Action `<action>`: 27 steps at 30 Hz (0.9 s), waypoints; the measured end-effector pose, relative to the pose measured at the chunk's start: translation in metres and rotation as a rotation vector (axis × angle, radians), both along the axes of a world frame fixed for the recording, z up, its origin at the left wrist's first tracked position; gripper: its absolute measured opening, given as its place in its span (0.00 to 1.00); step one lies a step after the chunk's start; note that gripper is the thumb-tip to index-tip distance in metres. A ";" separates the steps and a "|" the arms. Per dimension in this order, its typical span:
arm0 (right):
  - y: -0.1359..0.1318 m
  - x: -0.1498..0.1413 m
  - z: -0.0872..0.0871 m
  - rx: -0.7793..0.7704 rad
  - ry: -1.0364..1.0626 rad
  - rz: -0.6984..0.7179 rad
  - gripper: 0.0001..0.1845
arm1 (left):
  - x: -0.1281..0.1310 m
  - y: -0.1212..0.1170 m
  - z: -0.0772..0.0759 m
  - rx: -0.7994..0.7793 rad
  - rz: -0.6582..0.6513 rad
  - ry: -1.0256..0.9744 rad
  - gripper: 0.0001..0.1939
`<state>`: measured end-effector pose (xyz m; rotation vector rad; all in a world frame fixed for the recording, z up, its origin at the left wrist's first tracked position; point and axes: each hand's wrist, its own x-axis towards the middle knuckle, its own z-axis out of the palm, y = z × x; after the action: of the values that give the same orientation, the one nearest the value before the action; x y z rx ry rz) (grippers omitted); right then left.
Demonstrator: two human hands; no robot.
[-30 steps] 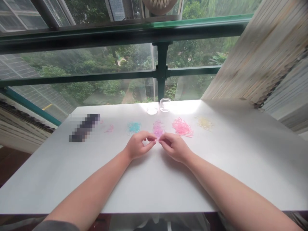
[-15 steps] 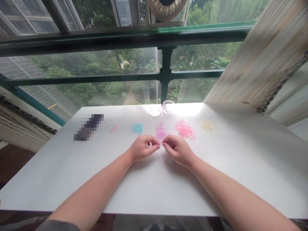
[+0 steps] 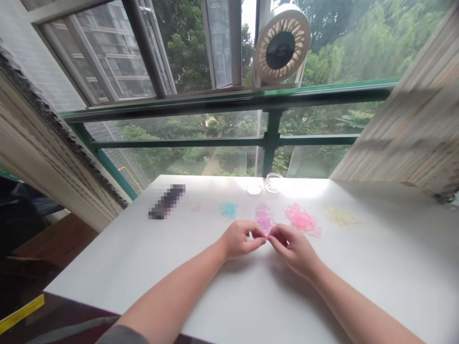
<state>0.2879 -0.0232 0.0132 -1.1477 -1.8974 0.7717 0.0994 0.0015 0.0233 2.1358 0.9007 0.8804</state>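
My left hand (image 3: 241, 241) and my right hand (image 3: 296, 251) meet fingertip to fingertip above the white table, each with thumb and forefinger pinched. Whatever lies between the fingertips is too small to make out. Just behind them spreads a pile of thin purple bands (image 3: 264, 217), partly covered by the fingers. A pile of bright pink bands (image 3: 301, 220) lies behind my right hand. Blue bands (image 3: 228, 210) form a smaller heap beyond my left hand.
Pale yellow bands (image 3: 342, 216) lie at the right, and a few light pink ones (image 3: 195, 206) at the left. A blurred dark object (image 3: 167, 201) rests farther left. A round clear container (image 3: 274, 183) and a flat round lid (image 3: 254, 190) stand near the window. A round fan (image 3: 281, 48) hangs above.
The camera view has tilted up and turned left, so the scene sits lower and farther right. My two hands keep their pinch, with the fingertips now closer together.
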 end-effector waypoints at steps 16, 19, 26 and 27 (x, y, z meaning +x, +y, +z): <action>-0.005 0.000 0.006 0.005 0.020 -0.019 0.07 | -0.001 -0.001 0.003 -0.034 -0.028 -0.055 0.08; -0.005 -0.003 0.007 0.031 0.026 -0.032 0.05 | -0.001 -0.002 0.002 -0.080 0.010 -0.062 0.09; -0.006 -0.007 0.007 0.079 -0.005 0.003 0.03 | 0.000 -0.006 0.001 -0.222 0.045 -0.017 0.13; -0.006 -0.007 0.007 0.080 -0.004 0.007 0.03 | 0.000 -0.006 0.000 -0.245 0.041 -0.028 0.13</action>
<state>0.2814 -0.0294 0.0204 -1.0949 -1.9191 0.6916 0.0993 -0.0041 0.0238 1.8974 0.9877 0.7749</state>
